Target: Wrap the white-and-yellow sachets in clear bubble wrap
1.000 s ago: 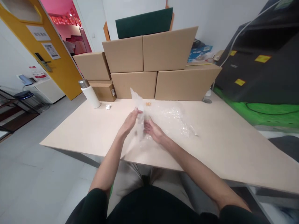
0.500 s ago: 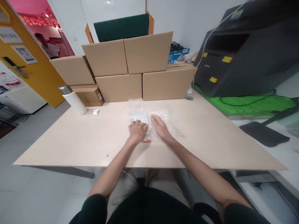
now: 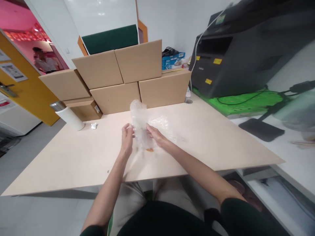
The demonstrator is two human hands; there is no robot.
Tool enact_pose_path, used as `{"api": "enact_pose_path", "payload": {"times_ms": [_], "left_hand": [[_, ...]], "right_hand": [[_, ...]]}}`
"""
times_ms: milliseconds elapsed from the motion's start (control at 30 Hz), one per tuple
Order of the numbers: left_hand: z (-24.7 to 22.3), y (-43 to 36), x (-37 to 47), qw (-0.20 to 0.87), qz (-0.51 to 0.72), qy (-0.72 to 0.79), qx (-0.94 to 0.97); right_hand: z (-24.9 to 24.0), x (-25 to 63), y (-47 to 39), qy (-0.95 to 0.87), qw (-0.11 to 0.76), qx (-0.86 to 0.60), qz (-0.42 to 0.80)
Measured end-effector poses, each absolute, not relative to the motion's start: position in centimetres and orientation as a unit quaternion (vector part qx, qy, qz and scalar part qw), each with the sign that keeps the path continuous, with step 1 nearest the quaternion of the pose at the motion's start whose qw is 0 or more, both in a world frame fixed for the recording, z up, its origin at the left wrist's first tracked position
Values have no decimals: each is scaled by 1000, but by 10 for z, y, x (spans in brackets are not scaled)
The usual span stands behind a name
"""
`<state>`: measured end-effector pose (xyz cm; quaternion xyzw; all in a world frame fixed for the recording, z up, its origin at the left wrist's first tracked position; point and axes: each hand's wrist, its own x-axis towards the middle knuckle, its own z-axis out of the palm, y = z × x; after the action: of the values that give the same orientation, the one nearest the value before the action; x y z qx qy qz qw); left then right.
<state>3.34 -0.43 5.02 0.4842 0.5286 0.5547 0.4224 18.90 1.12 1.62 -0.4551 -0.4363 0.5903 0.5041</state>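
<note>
A clear sheet of bubble wrap point(image 3: 140, 126) stands partly raised between my hands, and the rest lies flat to the right on the table. My left hand point(image 3: 126, 139) has its bent fingers closed on the left edge of the wrap. On the other side, my right hand point(image 3: 157, 136) grips the raised part, its fingers partly hidden by the plastic. A small orange-brown piece point(image 3: 149, 149) shows under the lower edge of the wrap. Whatever else lies inside the wrap is hidden.
Cardboard boxes point(image 3: 115, 100) stand stacked along the back of the table point(image 3: 209, 141). A white bottle point(image 3: 70, 118) and a crumpled white scrap point(image 3: 94, 126) are at the left. A dark printer point(image 3: 221, 72) sits on a green surface at the right. A person point(image 3: 45, 62) is beyond the doorway.
My left hand has moved left off the top of the wrapped item and now holds the wrap's edge. The left part of the wrap has been lifted upright. The view has turned slightly right.
</note>
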Motion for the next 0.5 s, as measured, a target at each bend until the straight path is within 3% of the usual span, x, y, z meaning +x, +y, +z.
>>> {"api": "enact_pose_path", "payload": {"times_ms": [133,233,367,500], "left_hand": [[48,-1,76,410,486,425,644],[37,1,106,338,388,423,745],[24,-2,134,199,233,488,817],[15,-6,149,116,147,503,844]], "right_hand": [[20,210,1,-367,534,-409,642],[17,237,-7,-354,563,-428,612],[12,281,-9,-430,584,-550,415],[16,308,2,-478,518,-658,264]]}}
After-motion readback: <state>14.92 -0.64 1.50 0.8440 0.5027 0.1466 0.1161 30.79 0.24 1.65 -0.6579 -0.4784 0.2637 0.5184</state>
